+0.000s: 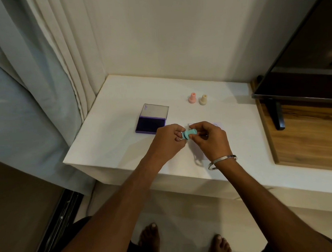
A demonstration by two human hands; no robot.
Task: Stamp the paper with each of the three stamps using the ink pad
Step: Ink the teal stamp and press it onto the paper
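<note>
Both forearms reach forward and converge above the teal stamp (188,134). The left hand (166,141) sits just left of the stamp, fingers curled, fingertips pinching its dark-ringed end. The right hand (211,138) sits just right of it, thumb and fingers curled round its handle end. A metal bangle (222,162) circles the right wrist, nearer the body than the stamp.

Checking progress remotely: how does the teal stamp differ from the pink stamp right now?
The teal stamp lies sideways, held between the left hand and right hand above the table; the pink stamp stands upright, untouched, near the wall beside the cream stamp. Colours differ. Both share a knob-handled shape.
</note>
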